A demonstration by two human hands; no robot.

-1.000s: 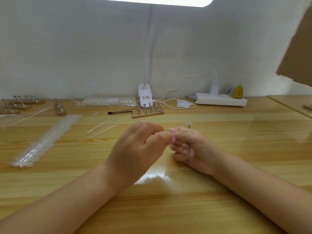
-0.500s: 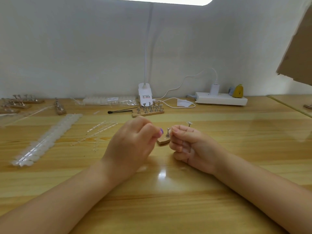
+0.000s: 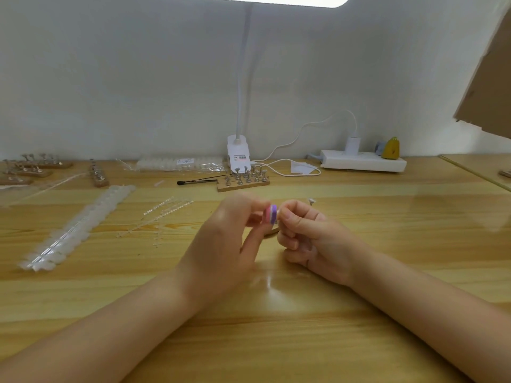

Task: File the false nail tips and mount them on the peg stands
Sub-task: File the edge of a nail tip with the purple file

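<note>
Over on the far left of the wooden table point(image 3: 387, 258), a few peg stands point(image 3: 33, 168) sit close to the white wall point(image 3: 110, 78), with little metal pegs sticking up. Next comes a long strip of false nail tips point(image 3: 74, 230), lying slanted, its far end toward the wall and its near end toward the person. Beside it lie some thin clear plastic sticks point(image 3: 163, 214), slanted the same way. In the middle, the left hand point(image 3: 221, 244) pinches a small pink and purple file block point(image 3: 270, 214) in its fingertips, with the block standing up tall. The right hand point(image 3: 309, 239) is curled up tight just beside the block, touching it, but whatever it holds is too small to make out. A bit of a wooden stand point(image 3: 272, 232) peeks out under the two hands. Behind them is another peg stand point(image 3: 243, 181), lying long ways from left to right, with a black stick point(image 3: 196, 181) next to it. A white lamp point(image 3: 239, 153) is by the wall. Further right sits a white power strip point(image 3: 362, 163) with a yellow thing point(image 3: 390, 148) on it.
</note>
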